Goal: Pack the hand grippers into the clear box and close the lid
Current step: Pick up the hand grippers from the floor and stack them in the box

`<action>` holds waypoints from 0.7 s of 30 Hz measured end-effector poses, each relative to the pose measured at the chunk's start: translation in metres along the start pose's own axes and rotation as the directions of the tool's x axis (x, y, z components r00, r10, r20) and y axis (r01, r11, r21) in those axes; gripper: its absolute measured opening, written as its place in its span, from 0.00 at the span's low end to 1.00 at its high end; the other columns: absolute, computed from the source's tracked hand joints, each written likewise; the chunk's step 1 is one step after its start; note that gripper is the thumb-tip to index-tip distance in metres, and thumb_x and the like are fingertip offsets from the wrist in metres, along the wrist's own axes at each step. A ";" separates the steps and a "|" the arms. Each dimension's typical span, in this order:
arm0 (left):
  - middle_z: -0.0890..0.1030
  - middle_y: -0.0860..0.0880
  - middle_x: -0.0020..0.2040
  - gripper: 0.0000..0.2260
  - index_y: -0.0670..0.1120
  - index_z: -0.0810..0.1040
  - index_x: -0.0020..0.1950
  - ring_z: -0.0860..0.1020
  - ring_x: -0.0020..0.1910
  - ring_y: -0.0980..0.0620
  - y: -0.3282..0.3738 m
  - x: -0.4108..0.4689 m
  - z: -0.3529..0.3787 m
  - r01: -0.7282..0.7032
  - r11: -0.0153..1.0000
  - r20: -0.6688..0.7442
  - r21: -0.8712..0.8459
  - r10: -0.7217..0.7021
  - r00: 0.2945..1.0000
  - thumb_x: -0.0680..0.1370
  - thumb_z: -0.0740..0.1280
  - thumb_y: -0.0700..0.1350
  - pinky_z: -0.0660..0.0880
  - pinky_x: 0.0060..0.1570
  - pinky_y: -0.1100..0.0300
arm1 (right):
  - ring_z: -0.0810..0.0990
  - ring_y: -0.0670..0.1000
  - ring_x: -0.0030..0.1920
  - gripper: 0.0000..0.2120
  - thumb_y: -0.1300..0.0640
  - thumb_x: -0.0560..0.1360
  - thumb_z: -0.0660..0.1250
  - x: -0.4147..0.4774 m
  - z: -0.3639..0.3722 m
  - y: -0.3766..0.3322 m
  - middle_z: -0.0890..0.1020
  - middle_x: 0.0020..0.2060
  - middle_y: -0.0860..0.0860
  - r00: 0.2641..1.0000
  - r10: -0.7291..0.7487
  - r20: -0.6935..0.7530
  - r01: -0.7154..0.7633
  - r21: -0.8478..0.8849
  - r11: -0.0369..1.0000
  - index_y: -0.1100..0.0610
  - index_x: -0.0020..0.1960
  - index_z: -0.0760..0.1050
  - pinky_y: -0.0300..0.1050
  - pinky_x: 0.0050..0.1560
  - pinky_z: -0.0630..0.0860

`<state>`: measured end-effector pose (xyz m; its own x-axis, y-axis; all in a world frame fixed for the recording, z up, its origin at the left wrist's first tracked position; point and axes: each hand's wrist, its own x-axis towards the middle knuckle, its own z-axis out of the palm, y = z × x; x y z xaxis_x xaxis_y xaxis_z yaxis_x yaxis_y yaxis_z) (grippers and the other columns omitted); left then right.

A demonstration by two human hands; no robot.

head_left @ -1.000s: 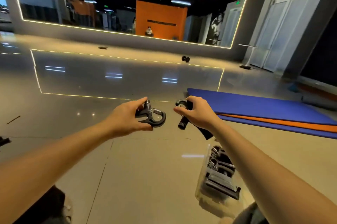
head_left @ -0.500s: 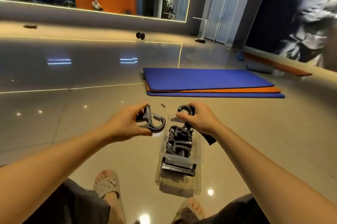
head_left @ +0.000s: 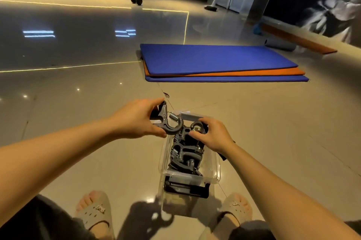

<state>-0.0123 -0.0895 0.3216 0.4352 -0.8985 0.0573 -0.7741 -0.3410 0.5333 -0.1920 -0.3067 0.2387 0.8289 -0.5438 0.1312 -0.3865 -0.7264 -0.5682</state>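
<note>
Head view: left hand (head_left: 136, 120) clutching a sprung hand gripper (head_left: 172, 122) above the clear box (head_left: 214, 169) rim; right hand (head_left: 213, 136) pressing a second gripper (head_left: 195, 127) inside. Likely rigid, fairly heavy, awkwardly shaped; best taken by the handles.

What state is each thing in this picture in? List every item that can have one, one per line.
clear box: open, no lid on it, partly filled with hand grippers.
left hand: closed on a hand gripper, held at the box's far left corner.
right hand: closed on a second gripper, low over the box.
packed grippers: lying piled inside.
mats: stacked flat on the floor.
</note>
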 end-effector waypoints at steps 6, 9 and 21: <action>0.77 0.50 0.68 0.47 0.53 0.62 0.78 0.78 0.62 0.54 -0.031 0.038 0.022 -0.008 0.999 0.024 0.037 0.007 1.000 0.64 0.80 0.59 0.70 0.56 0.64 | 0.80 0.50 0.58 0.32 0.31 0.69 0.67 0.036 0.058 0.038 0.83 0.59 0.46 0.989 0.027 0.142 -0.015 -0.085 0.996 0.48 0.66 0.76 0.53 0.58 0.79; 0.79 0.52 0.64 0.44 0.55 0.66 0.75 0.79 0.59 0.54 -0.048 0.056 0.032 -0.005 1.000 0.023 0.022 0.004 1.000 0.63 0.81 0.59 0.71 0.52 0.67 | 0.78 0.53 0.63 0.35 0.33 0.72 0.69 0.054 0.084 0.051 0.80 0.65 0.49 0.976 0.037 0.215 -0.002 -0.160 0.987 0.51 0.73 0.71 0.52 0.61 0.77; 0.79 0.53 0.65 0.47 0.53 0.65 0.77 0.77 0.56 0.58 -0.098 0.116 0.047 0.035 0.999 0.110 0.041 -0.040 0.993 0.62 0.79 0.64 0.70 0.52 0.67 | 0.81 0.54 0.57 0.34 0.39 0.73 0.72 0.084 0.157 0.088 0.82 0.58 0.51 0.967 0.069 0.246 -0.035 -0.140 0.990 0.49 0.72 0.63 0.52 0.52 0.80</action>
<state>0.0931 -0.1735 0.2365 0.4124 -0.9092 -0.0571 -0.7767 -0.3837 0.4996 -0.0932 -0.3501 0.0720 0.8742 -0.4725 -0.1122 -0.4682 -0.7585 -0.4533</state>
